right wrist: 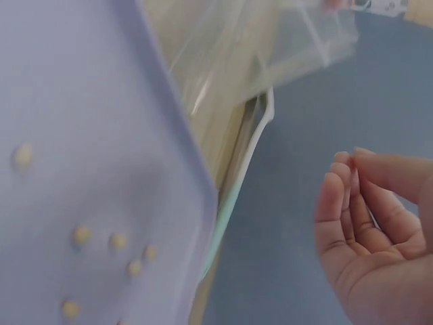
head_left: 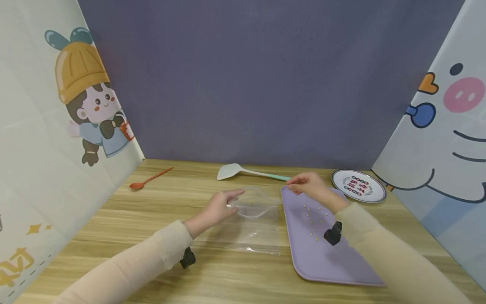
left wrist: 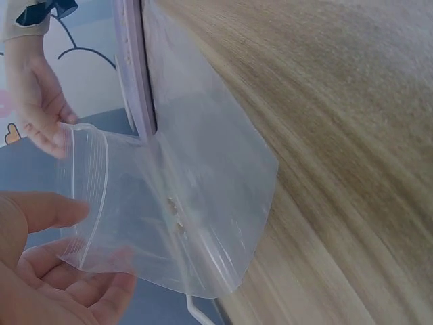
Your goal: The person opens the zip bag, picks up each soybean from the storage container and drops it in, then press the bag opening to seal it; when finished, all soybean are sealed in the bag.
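Note:
My left hand (head_left: 218, 209) holds a clear zip bag (head_left: 252, 234) by its rim, thumb on one side and fingers on the other. A few small pale pieces (left wrist: 176, 215) lie inside the bag (left wrist: 128, 196). The bag's mouth is spread. Above the far left corner of the purple tray (head_left: 322, 266), my right hand (head_left: 311, 188) has its thumb and fingertips together; whether something is between them is hidden. In the right wrist view, the right hand (right wrist: 379, 230) is apart from the bag (right wrist: 223, 61). Several small yellowish pieces (right wrist: 81, 235) lie scattered on the tray.
A white spatula with a green handle (head_left: 229, 170) lies behind the bag, its handle end near the tray. An orange spoon (head_left: 137, 185) is at the back left. At the back right sits a white patterned plate (head_left: 376, 192). A dark backdrop (head_left: 243, 84) stands behind the table.

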`<state>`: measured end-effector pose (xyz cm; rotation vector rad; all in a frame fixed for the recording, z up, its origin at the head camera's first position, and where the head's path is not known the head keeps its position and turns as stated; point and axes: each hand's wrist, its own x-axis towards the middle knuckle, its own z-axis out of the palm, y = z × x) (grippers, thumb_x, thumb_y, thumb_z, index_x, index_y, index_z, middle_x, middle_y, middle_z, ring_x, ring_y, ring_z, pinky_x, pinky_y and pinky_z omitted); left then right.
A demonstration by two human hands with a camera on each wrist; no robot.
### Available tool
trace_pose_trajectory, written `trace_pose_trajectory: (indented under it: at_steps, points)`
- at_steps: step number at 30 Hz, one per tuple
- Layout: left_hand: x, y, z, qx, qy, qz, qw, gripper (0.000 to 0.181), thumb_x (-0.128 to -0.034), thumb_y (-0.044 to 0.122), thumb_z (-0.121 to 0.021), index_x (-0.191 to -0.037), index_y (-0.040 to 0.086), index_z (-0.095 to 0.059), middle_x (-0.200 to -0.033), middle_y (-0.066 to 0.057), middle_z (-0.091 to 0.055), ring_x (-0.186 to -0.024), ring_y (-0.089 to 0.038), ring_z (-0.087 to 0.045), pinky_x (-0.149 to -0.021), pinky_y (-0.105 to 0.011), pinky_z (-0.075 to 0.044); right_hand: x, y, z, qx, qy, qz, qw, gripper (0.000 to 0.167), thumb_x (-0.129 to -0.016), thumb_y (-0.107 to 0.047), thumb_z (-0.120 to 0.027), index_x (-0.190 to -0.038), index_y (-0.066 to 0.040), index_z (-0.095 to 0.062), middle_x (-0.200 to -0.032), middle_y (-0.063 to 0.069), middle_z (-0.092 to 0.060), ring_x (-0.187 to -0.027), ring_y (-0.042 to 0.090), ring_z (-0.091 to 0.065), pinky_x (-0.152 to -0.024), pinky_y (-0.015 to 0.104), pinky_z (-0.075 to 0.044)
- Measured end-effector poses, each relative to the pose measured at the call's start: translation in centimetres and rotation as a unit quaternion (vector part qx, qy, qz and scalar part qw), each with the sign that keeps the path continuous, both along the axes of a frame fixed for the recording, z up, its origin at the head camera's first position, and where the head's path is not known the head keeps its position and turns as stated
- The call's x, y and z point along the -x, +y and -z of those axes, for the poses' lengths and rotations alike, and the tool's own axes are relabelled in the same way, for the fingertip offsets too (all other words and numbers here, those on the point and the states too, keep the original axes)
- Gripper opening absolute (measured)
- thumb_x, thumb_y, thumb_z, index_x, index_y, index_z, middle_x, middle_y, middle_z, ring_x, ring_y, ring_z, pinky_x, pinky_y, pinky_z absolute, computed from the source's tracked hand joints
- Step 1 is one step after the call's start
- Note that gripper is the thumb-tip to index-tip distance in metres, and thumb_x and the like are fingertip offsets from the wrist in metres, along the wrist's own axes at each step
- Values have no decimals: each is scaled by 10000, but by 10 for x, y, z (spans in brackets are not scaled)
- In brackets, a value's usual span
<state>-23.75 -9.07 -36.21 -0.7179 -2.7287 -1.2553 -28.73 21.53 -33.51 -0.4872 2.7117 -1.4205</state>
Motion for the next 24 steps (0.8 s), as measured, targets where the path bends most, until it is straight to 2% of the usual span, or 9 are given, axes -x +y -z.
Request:
trace_pose_trajectory:
  at_steps: [7,10,14,16,20,24]
  points:
    - [-2,1,-2,76,11,-21,10000,562,-837,-3,-684,-1374,36,-521,-1420,-138,-520,-1236,-366,-557,-1047,-466,-459,8,28,15,-245,-230,12,9994,277,-894,-53,-643,-1124,100,-649,-979,223,-708,-763,135,-643,-747,363,-587]
    - [-3,1,-4,117,-13,8,9999,570,-842,-4,-671,-1386,39,-507,-1430,-145,-507,-1246,-374,-546,-1044,-465,-462,10,36,20,-336,-281,-8,9990,313,-890,-44,-639,-1150,130,-620,-957,212,-710,-749,125,-635,-709,318,-587]
    - [-5,1,-4,224,112,32,9997,573,-835,-13,-658,-1385,19,-500,-1415,-179,-514,-1230,-392,-553,-1031,-476,-472,11,45,26,-435,-428,90,9981,369,-877,-28,-630,-1189,160,-575,-891,156,-705,-711,87,-615,-669,271,-570]
    - [-4,1,-4,236,140,6,9996,574,-832,-17,-661,-1383,17,-503,-1408,-179,-522,-1221,-388,-561,-1036,-481,-468,12,48,29,-515,-512,106,9973,370,-875,-24,-624,-1189,164,-569,-914,186,-701,-715,87,-611,-678,281,-568]
    - [-3,2,-3,191,42,-94,9998,583,-829,-21,-674,-1385,44,-511,-1409,-149,-531,-1217,-367,-572,-1036,-479,-473,12,51,37,-940,-459,81,9945,303,-860,-31,-644,-1108,140,-621,-981,223,-701,-753,117,-621,-671,263,-539]
    - [-4,2,-4,247,18,-121,9996,585,-832,-12,-674,-1389,63,-513,-1410,-138,-534,-1210,-359,-578,-961,-439,-537,13,52,44,-1275,-481,64,9906,226,-833,-43,-691,-1013,92,-669,-924,162,-708,-731,112,-586,-633,241,-501]
